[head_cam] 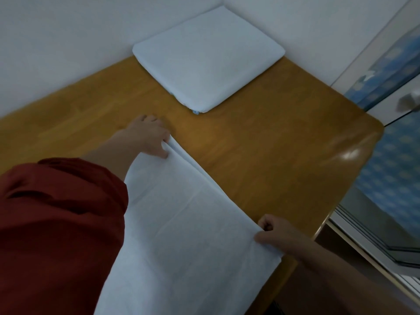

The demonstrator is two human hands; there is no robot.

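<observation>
Folding job, by the look: white cloth [181, 212] lies flat on the near half of the table [261, 144]. One long edge is doubled into a narrow ridge running diag. from far-left to near-right. Near end runs out of view at the bottom.

Left hand [151, 138] at the far corner, thumb + fingers pinching the doubled edge. Right hand [276, 231] at the near-right corner, fingers curled tight round the bunched edge. Both grips narrow, each holding cloth only. Prob. reason for the corner holds: w/ both ends of one edge pinned, the fabric pulls taut, layers line up and the fold lands straight.

Cloth: thin, matte, pale blue-white, limp, w/ faint creases across the middle. Table: orange-brown wood-look top, smooth and glossy, glare near the rounded right corner. Slick top prob. lets fabric slide, so the grip matters.

Further out: folded pad [206, 57] of similar white fabric, squarish w/ rounded corners, thick. It sits in the far corner against the wall [56, 42], well apart from the work; prob. a finished one parked out of the way. Red sleeve [56, 223] covers the L upper arm, loose and rumpled. Window frame [363, 223] to the right, w/ a blue patterned surface beyond the glass; detail blurred.
</observation>
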